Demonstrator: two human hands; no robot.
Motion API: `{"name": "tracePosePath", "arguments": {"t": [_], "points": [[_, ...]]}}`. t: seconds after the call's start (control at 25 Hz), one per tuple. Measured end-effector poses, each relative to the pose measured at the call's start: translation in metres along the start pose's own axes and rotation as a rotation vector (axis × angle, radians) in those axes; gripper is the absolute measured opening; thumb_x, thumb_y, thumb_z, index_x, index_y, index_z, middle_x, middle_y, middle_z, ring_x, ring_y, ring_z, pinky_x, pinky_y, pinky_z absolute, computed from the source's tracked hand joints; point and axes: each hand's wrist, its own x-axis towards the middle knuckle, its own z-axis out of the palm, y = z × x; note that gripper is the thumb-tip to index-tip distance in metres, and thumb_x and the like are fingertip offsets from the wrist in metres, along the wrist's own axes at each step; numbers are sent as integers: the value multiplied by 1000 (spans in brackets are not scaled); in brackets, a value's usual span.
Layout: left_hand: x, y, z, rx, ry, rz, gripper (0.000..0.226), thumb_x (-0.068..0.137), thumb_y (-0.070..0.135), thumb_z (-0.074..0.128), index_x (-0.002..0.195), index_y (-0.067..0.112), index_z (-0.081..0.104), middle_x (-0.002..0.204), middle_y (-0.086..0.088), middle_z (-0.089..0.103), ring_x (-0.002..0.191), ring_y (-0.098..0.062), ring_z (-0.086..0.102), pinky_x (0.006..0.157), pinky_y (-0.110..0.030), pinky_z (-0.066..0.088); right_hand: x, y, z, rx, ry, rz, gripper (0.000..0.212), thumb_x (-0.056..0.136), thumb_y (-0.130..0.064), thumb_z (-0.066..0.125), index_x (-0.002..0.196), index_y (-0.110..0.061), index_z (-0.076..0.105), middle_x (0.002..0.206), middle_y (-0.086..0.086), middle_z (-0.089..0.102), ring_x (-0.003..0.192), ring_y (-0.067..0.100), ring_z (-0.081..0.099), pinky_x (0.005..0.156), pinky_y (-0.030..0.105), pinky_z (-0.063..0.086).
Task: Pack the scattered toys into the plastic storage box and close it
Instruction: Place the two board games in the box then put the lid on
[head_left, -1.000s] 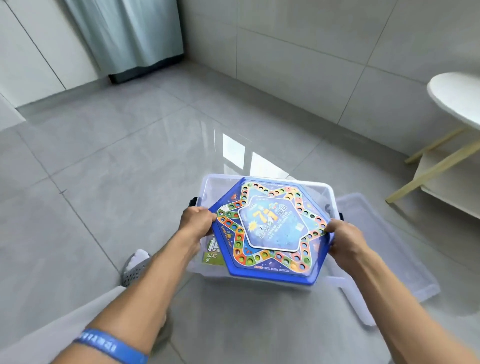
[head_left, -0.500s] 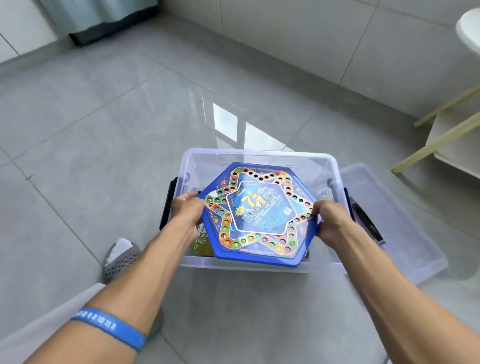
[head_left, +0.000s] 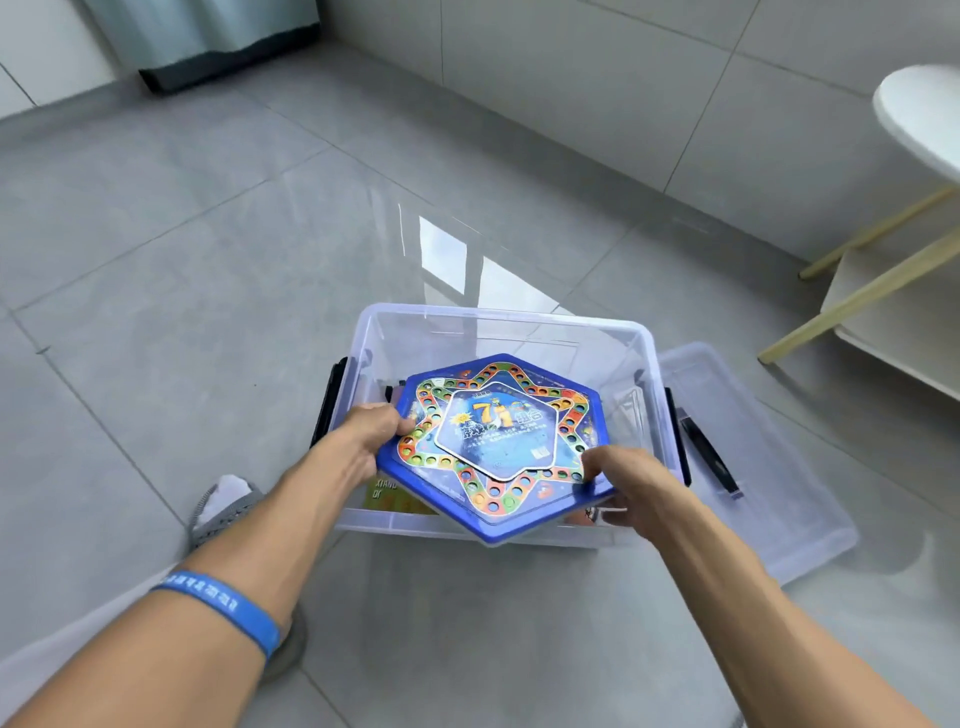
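A blue hexagonal board game (head_left: 498, 447) is held over the clear plastic storage box (head_left: 519, 325), tilted, with its corner at about 5 o'clock riding over the box's near rim. The left hand (head_left: 371, 441) has its fingers closed on the edge at 9 o'clock; the right hand (head_left: 631, 486) grips the edge at 4 o'clock. Two opposed grips probably let the person turn the wide board, since it nearly spans the box and likely fits only at an angle. Beneath it a yellow-green package (head_left: 387, 493) lies in the box, though little of it shows. The box lid (head_left: 779, 519) rests on the floor at the box's 3 o'clock side, set aside for closing once the packing is done.
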Motion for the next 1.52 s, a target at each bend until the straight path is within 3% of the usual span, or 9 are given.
{"name": "tracePosePath", "arguments": {"t": [0.16,0.28,0.44,0.6,0.92,1.08,1.2,1.32,1.52], "points": [[9,1,7,-113,71,23,13,84,-5,60,91,5,63,98,-19,70,64,-27,66,55,-39,59,7,9,-19,-257,-197,-13,42,68,-14,69,109,-7,65,106,6,73,78,28,76,83,31,48],[-8,-4,13,-472,44,-5,13,80,-2,48,70,2,53,74,-16,68,49,-23,65,52,-27,54,19,12,-31,-274,-226,-9,41,71,-12,70,110,-3,64,100,9,73,82,29,75,79,31,42],[-29,-23,14,-650,-42,-110,18,84,-2,39,91,-1,55,94,-20,69,77,-34,66,65,-42,53,18,9,-30,-387,-333,-30,41,79,-25,77,114,-8,64,97,8,77,91,19,74,95,30,46],[-13,-8,9,-335,-101,-142,30,85,0,42,110,5,57,100,-18,68,80,-33,66,72,-46,55,19,15,-16,-509,-325,-95,39,81,-42,76,106,-14,68,94,-3,75,82,10,68,74,19,48],[24,-32,9,-30,152,-46,19,86,2,64,104,2,62,100,-16,72,73,-27,69,61,-41,60,34,33,11,-670,-196,-188,67,54,-65,77,106,-23,70,106,-7,72,94,15,67,92,38,54],[-7,-45,9,692,366,309,35,83,22,65,116,11,59,118,-8,61,106,-30,60,90,-40,51,13,40,11,-833,3,-353,44,76,-63,67,69,-20,63,66,-11,63,63,12,60,58,30,46],[-51,-68,19,904,332,756,32,82,21,60,114,17,60,115,-5,55,105,-29,54,89,-42,48,2,73,14,-1073,387,-766,49,90,-49,23,61,-16,44,53,-2,43,61,28,58,56,36,35],[-86,-85,35,1039,-55,883,29,86,46,53,96,22,65,96,4,59,95,-17,52,88,-37,45,-7,106,10,-912,431,-1003,38,93,-38,30,61,-22,42,55,-3,50,59,27,56,61,35,33],[-100,-75,58,1484,-76,929,46,88,65,43,103,24,56,105,2,56,103,-19,51,88,-35,40,-24,119,-23,-227,616,-983,13,90,-19,56,81,-17,65,81,-6,61,76,17,54,70,31,42]]}}
